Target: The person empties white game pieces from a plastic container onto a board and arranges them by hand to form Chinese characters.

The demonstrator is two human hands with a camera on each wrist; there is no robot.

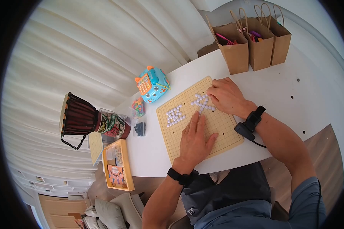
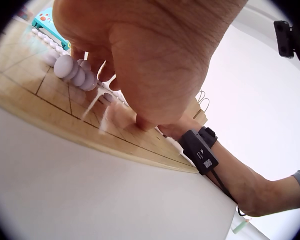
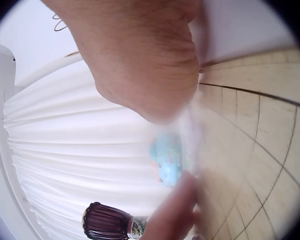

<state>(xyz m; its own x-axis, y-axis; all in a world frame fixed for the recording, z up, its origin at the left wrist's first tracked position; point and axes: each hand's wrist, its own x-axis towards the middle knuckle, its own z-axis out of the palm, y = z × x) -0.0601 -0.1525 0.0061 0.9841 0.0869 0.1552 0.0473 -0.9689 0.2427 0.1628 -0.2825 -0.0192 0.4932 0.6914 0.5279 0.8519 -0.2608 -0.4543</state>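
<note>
A wooden grid board (image 1: 229, 133) lies on the white table, with white round pieces in two groups. The left group (image 1: 175, 115) forms a slanted block; the right group (image 1: 201, 102) lies between the hands. My left hand (image 1: 195, 139) rests on the board with fingers extended, its fingertips at the lower edge of the right group. In the left wrist view several white pieces (image 2: 64, 66) show beside that hand (image 2: 150, 55). My right hand (image 1: 227, 95) has bent fingers at the right group's upper right side; whether it pinches a piece is hidden.
A blue toy phone (image 1: 155, 89), a box of coloured pieces (image 1: 138, 107) and a box of dark pieces (image 1: 140, 129) stand left of the board. Further left are a drum (image 1: 80, 114) and a wooden tray (image 1: 130, 168). Paper bags (image 1: 235, 57) stand at the back right.
</note>
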